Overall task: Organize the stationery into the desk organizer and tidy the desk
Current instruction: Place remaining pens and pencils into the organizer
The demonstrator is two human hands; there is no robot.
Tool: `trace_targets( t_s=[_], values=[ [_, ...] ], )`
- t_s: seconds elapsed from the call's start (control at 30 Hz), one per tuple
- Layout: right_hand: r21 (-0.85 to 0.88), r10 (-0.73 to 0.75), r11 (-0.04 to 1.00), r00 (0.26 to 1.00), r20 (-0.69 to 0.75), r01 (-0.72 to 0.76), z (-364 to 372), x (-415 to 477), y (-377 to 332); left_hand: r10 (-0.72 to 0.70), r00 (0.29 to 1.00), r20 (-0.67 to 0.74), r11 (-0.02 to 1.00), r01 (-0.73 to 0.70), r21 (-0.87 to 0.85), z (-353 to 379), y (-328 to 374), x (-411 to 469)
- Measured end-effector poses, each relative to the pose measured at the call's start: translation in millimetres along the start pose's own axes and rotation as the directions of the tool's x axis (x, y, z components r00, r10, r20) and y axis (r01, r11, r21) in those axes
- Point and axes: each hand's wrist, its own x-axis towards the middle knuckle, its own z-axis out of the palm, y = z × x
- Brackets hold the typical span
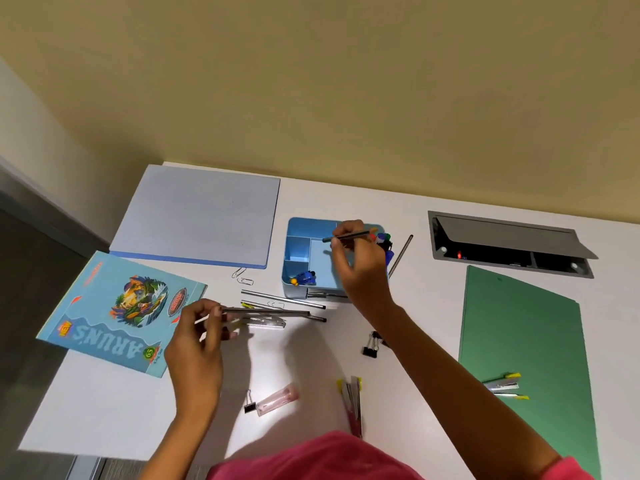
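A light blue desk organizer [298,249] with several compartments stands mid-desk. My right hand [356,261] hovers over it and pinches a dark pencil [346,236] held level above the compartments. My left hand [199,337] pinches the end of another dark pencil [270,311] just above the desk. More pencils [284,299] and a clear pen [266,322] lie in front of the organizer. A small blue item [304,278] sits in the organizer's front compartment. Coloured items [384,239] stick up at its right side.
A lilac pad [197,216] and a blue printed notebook [121,313] lie at left, a green folder [519,341] with a stapler [504,386] at right. Binder clips [372,344], paper clips [242,277], a pink case [278,398] and another stapler [351,396] are scattered. An open cable hatch [509,244] sits far right.
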Motion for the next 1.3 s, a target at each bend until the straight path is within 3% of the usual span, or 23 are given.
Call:
trace_targets(
  t_s=[0.07, 0.17, 0.3, 0.4, 0.63, 0.8, 0.87, 0.93, 1.07, 1.17, 1.3],
  values=[
    [-0.003, -0.008, 1.0, 0.996, 0.09, 0.008, 9, 5, 6, -0.01, 0.998, -0.056, 1.0, 0.008, -0.03, -6, 4, 4],
    [-0.004, 0.115, 0.993, 0.961, 0.252, -0.118, 19, 12, 7, 0.002, 0.994, -0.105, 0.999, -0.005, -0.033, -11, 10, 11],
    [-0.196, 0.268, 0.96, 0.87, 0.414, -0.202, 35, 19, 14, 0.07, 0.986, -0.15, 0.997, -0.066, 0.032, -13, 15, 20],
    [-0.268, 0.325, 0.938, 0.832, 0.451, -0.221, 41, 20, 18, 0.142, 0.978, -0.153, 0.989, -0.135, 0.056, -12, 20, 24],
    [-0.194, 0.373, 0.927, 0.848, 0.378, -0.321, 38, 20, 17, 0.199, 0.968, -0.151, 0.978, -0.186, 0.096, -9, 31, 31],
    [-0.077, 0.316, 0.948, 0.936, 0.153, -0.308, 24, 15, 6, 0.217, 0.96, -0.176, 0.975, -0.206, 0.081, -5, 39, 31],
    [-0.046, 0.23, 0.972, 0.973, 0.022, -0.229, 19, 9, 0, 0.149, 0.962, -0.227, 0.989, -0.147, 0.025, -4, 40, 32],
    [-0.033, 0.198, 0.979, 0.979, -0.056, -0.2, 13, 2, -9, -0.025, 0.963, -0.267, 0.99, -0.013, -0.14, -4, 38, 36],
    [0.015, 0.258, 0.966, 0.966, -0.014, -0.258, 3, -9, -31, -0.342, 0.915, -0.213, 0.868, 0.222, -0.444, -7, 27, 46],
    [-0.022, 0.25, 0.968, 0.968, 0.026, -0.249, 2, -20, -42, -0.334, 0.927, -0.168, 0.862, 0.229, -0.452, -7, 31, 45],
    [-0.092, 0.101, 0.992, 0.98, 0.17, -0.087, 8, -21, -51, -0.28, 0.95, -0.136, 0.869, 0.19, -0.458, -2, 43, 40]
  ],
)
